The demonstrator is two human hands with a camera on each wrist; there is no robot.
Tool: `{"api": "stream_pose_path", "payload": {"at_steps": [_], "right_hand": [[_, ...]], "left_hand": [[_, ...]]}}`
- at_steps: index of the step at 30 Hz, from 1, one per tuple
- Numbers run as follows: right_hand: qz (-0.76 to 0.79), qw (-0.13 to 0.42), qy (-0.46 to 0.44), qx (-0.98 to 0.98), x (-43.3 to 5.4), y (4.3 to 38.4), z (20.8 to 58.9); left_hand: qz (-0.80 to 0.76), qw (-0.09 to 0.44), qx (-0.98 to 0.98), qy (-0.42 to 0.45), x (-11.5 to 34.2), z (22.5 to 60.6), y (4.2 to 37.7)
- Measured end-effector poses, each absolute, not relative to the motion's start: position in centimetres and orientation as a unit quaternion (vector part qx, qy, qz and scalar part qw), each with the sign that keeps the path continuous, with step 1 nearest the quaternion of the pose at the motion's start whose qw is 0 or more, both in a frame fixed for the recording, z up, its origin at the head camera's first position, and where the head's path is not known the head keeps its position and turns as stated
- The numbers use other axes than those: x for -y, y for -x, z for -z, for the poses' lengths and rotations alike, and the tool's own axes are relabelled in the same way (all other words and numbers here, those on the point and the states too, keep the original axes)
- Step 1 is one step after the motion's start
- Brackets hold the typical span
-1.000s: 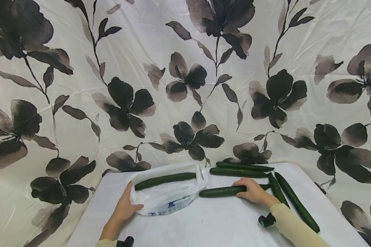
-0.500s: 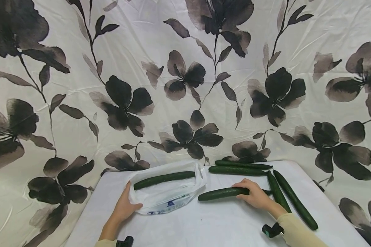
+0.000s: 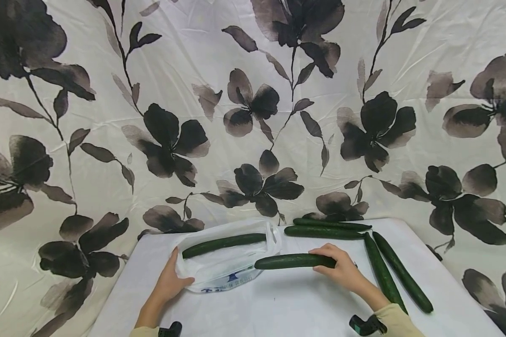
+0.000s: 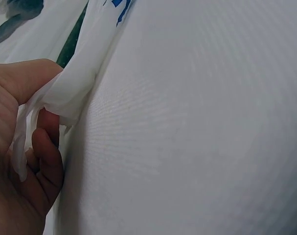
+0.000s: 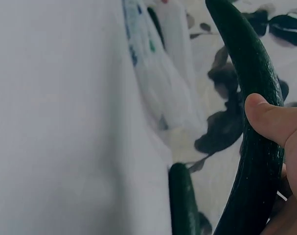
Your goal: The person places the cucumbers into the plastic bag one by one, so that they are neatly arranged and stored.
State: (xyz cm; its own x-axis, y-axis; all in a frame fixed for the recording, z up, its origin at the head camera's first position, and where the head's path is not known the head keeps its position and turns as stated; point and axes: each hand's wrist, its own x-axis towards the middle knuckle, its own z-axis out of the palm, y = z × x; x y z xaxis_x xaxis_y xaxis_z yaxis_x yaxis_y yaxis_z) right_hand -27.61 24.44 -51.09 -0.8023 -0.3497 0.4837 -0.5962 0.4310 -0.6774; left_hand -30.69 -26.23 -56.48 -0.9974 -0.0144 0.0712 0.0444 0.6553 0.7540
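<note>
My right hand [image 3: 340,269] grips a dark green cucumber [image 3: 284,261] near one end, thumb on one side in the right wrist view. Its other end points left and overlaps the right side of a white plastic bag [image 3: 212,284] in the head view. The bag lies on its side with its mouth spread wide and blue print along the front. Inside it rests another cucumber [image 3: 223,245]. At the bag's left edge, my left hand [image 3: 168,280] holds the plastic between thumb and curled fingers, and a fold of the plastic [image 4: 72,95] shows there in the left wrist view.
Two cucumbers [image 3: 323,232] lie side by side at the back of the white table [image 3: 295,309]. Two more cucumbers [image 3: 405,274] slant toward the front right, beyond my right hand. A floral curtain [image 3: 253,154] hangs behind the table.
My right hand has lifted the cucumber from its place by the others and moved it left, toward the bag. The left hand keeps its place at the bag's edge.
</note>
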Motion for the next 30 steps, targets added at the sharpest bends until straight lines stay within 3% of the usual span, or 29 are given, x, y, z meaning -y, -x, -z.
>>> {"api": "stream_pose_path", "payload": {"at_steps": [15,30], "right_hand": [[-0.476,0.119,-0.294,0.82,-16.7,24.4,45.0],[-0.525,0.127,-0.291,0.79,-11.3,23.9,44.8]], "left_hand": [[0.43,0.039,0.902,0.009,26.4,56.3,30.6],[0.354,0.097,0.93,0.003,26.0,55.0,30.1]]}}
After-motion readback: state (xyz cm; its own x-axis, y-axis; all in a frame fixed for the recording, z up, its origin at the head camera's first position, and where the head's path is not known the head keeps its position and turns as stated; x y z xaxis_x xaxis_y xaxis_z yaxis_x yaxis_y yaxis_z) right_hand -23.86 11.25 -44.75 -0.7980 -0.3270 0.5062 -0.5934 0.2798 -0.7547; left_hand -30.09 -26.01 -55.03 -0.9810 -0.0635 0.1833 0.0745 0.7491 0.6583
